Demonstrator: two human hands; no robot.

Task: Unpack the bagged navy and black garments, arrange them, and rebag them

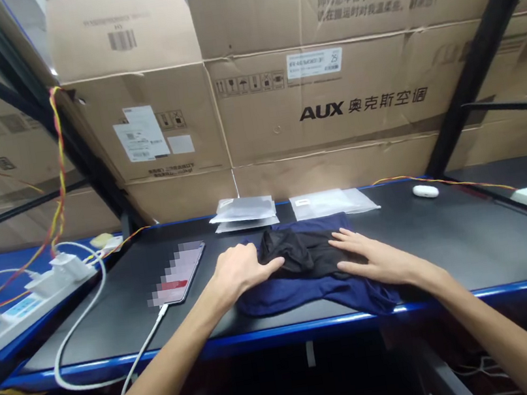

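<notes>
A black piece of cloth [318,249] lies bunched and partly folded over on top of a dark blue cloth [288,296]. My left hand [240,268] is at the left end of the black cloth, its fingers curled down at the edge and its thumb laid over the fabric. Flat on the right part of the black cloth rests my right hand [375,261], fingers stretched and spread. One corner of the blue cloth reaches the table's front edge below the right hand. The exact kind of garment cannot be made out.
Behind the cloths are a stack of translucent plastic pouches [243,210] and another pouch [328,203]. A phone [183,275] on a white cable lies left. Power strips [35,297] sit at both sides, a white earbud case [425,191] back right. Cardboard boxes [263,131] wall the back.
</notes>
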